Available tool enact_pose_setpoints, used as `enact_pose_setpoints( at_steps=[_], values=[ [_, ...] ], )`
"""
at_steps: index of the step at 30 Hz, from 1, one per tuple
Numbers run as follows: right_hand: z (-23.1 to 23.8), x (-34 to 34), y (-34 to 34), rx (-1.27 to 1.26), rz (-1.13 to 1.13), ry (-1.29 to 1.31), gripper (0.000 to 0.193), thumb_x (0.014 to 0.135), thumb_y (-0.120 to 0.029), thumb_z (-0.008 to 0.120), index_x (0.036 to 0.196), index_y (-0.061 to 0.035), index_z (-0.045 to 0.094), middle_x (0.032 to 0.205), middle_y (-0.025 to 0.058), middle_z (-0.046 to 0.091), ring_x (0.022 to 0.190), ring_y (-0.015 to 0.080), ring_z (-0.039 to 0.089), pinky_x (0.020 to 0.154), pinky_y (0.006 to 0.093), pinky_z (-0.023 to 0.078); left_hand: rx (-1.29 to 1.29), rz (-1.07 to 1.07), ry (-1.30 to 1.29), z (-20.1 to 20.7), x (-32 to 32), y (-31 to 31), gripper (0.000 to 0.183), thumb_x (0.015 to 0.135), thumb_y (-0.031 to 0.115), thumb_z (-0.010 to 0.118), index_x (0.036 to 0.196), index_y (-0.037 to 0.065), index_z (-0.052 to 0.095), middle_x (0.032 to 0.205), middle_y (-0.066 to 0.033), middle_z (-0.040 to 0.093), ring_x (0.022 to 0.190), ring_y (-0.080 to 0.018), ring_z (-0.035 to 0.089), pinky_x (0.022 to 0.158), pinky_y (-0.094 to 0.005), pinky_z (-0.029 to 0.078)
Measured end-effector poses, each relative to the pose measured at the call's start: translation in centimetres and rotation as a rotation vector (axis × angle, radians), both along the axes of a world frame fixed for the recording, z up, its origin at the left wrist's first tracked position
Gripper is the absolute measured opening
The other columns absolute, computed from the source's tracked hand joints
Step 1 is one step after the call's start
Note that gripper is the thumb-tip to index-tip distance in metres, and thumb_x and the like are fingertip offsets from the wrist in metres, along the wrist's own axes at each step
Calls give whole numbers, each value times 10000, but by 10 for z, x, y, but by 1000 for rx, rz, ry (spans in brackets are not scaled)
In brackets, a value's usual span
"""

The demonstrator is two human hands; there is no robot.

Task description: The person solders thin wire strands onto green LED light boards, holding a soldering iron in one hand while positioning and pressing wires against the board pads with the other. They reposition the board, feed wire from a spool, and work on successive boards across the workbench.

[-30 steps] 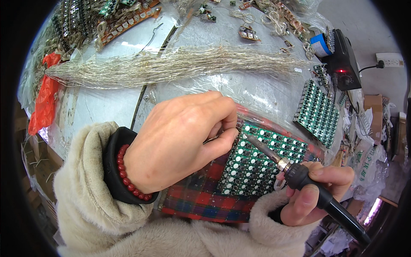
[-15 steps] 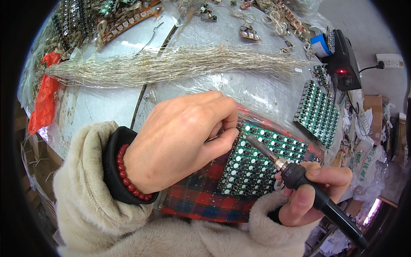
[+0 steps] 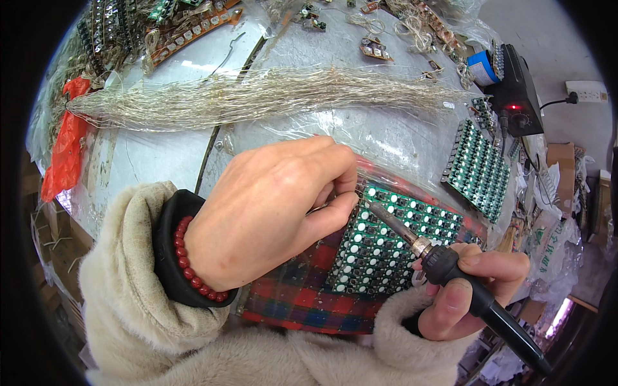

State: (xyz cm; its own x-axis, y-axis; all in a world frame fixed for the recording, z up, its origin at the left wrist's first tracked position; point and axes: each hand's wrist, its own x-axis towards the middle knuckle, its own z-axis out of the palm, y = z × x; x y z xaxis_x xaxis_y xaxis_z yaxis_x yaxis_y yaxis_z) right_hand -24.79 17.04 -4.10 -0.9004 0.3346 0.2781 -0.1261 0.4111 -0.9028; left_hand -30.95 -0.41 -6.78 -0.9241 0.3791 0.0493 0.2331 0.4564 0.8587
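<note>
A soldering iron [image 3: 473, 283] with a black handle is gripped in my right hand [image 3: 479, 283]. Its metal tip points up and left, at the upper left corner of a green circuit board panel [image 3: 376, 248] dotted with white round parts. My left hand [image 3: 283, 209] is at that same corner, thumb and forefinger pinched together. Whatever lies between those fingertips is too small or hidden to name. Under the panel is a red and blue plaid cloth [image 3: 290, 302] with clear plastic over its far part.
A long bundle of thin silvery wires [image 3: 270, 100] lies across the table, a red plastic bag [image 3: 67, 141] at its left end. At right sit a second green panel [image 3: 479, 170] and a black soldering station [image 3: 518, 90] with a lit red light. LED strips [image 3: 193, 38] are heaped at far left.
Almost nothing differs. Both hands and the soldering iron keep their places at the panel's corner.
</note>
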Motion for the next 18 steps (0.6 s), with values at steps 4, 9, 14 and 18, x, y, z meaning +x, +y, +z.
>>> enact_pose_setpoints(
  at_steps=[4, 9, 14, 18],
  values=[
    [0, 0, 0, 11, 4, -7, 578, 791, -542, 685, 913, -57, 396, 598, 30, 463, 503, 91, 462, 481, 171, 362, 5, 6, -12, 0, 0, 0, 108, 749, 0, 666, 787, 26, 567, 676, -29, 489, 542, -116, 439, 501, -258, 364],
    [0, 0, -2, 3, -25, 10, 575, 790, -537, 688, 915, -57, 396, 610, 25, 455, 511, 91, 462, 485, 174, 358, 9, 20, -26, 1, 0, 0, 104, 751, -1, 667, 791, 25, 575, 676, -27, 490, 543, -112, 436, 501, -255, 362],
    [-3, 1, -5, 31, -52, 41, 568, 796, -532, 682, 910, -57, 393, 599, 20, 445, 495, 89, 452, 482, 181, 378, 10, 19, -22, 0, 0, 1, 106, 753, 10, 671, 788, 25, 572, 672, -28, 484, 542, -113, 434, 505, -257, 364],
    [-3, -1, 0, 100, -49, 78, 557, 806, -528, 671, 909, -60, 386, 562, 17, 429, 462, 84, 426, 474, 194, 408, -2, 12, -16, 0, 0, 0, 106, 754, 15, 670, 786, 26, 570, 671, -28, 482, 543, -116, 435, 508, -261, 367]
  ],
)
